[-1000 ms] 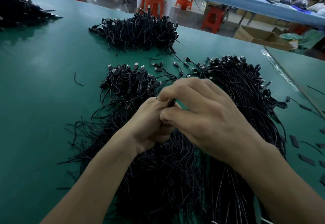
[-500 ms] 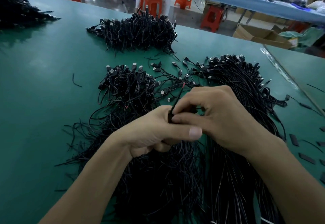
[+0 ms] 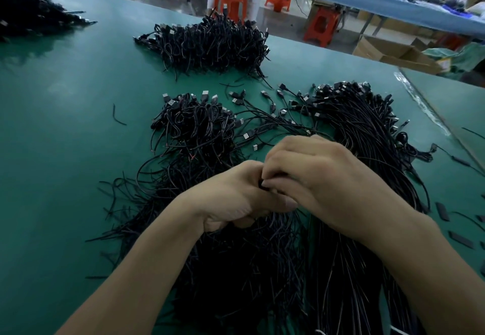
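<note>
My left hand (image 3: 236, 195) and my right hand (image 3: 322, 177) meet over heaps of black USB cables on a green table (image 3: 65, 150). Both hands have curled fingers and pinch the same small black piece (image 3: 262, 185), a cable end, between them; most of it is hidden by my fingers. Under my wrists lies a loose heap of black cables (image 3: 236, 269). A straighter bundle of cables (image 3: 367, 129) runs along the right. A tangled pile with silver USB plugs (image 3: 194, 119) sits just beyond my left hand.
Another cable pile (image 3: 210, 43) lies farther back and one more (image 3: 29, 14) at the far left corner. Short black sleeve pieces (image 3: 443, 211) are scattered at the right. A person on an orange stool (image 3: 231, 1) sits beyond the table edge, near cardboard boxes (image 3: 393, 51).
My right hand has dropped and closed in against my left hand. The thin black wire end that stuck up between the fingers half a second ago is now hidden inside the grip.
</note>
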### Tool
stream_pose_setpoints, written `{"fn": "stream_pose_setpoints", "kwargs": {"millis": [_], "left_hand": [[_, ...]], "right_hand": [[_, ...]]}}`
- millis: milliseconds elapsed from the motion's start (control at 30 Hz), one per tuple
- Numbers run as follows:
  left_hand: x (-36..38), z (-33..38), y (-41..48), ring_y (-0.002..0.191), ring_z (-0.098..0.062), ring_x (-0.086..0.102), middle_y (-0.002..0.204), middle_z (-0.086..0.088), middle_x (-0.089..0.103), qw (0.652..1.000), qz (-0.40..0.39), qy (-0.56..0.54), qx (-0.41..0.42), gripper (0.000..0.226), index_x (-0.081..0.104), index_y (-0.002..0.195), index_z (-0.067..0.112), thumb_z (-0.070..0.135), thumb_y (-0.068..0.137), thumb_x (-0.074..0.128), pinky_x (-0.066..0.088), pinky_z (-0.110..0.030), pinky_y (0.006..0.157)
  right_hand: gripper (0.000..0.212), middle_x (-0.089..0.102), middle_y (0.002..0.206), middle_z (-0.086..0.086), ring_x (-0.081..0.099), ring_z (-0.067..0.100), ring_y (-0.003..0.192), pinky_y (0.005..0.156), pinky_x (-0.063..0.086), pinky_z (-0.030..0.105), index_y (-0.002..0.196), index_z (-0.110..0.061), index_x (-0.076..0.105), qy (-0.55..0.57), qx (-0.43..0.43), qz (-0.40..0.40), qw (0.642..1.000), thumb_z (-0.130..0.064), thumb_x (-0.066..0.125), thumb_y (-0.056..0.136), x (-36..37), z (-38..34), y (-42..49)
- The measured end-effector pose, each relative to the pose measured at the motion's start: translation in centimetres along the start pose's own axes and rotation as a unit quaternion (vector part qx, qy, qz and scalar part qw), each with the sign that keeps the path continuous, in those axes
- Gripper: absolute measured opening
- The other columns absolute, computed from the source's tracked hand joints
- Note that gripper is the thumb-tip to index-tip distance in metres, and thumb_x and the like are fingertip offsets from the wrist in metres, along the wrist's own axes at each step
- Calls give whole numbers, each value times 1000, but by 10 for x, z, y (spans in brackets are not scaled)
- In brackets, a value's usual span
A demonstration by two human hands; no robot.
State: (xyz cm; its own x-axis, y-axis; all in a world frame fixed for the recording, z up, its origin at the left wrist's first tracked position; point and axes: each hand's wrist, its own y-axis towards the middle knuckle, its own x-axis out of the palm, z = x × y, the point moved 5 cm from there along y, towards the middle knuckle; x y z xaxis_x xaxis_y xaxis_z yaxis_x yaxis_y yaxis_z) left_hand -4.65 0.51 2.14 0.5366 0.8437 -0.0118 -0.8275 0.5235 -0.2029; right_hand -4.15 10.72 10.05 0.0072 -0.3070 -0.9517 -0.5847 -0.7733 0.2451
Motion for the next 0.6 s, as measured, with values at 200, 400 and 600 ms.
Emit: {"fn": "stream_pose_setpoints", "kwargs": {"millis": [200,400,600], "left_hand": [[0,0,2,51,-14,27,63,-6,34,998,37,44,7,26,47,95,-11,6,93,67,23,-17,40],[0,4,3,59,-16,39,70,-12,40,996,37,71,36,15,52,84,-3,-3,91,65,36,-25,57],[4,8,4,85,-19,46,95,-26,51,994,11,52,94,30,50,113,1,-15,89,61,44,-47,77]], "right_hand": [[3,64,98,-6,63,18,89,78,53,41,87,-13,71,57,29,-26,998,-15,71,89,5,4,5],[8,64,80,-8,58,17,78,73,51,40,84,-17,68,7,20,6,1000,-11,73,85,3,0,5],[14,63,84,-15,59,6,83,76,51,36,92,-26,62,90,86,-19,992,-16,70,88,9,11,7]]}}
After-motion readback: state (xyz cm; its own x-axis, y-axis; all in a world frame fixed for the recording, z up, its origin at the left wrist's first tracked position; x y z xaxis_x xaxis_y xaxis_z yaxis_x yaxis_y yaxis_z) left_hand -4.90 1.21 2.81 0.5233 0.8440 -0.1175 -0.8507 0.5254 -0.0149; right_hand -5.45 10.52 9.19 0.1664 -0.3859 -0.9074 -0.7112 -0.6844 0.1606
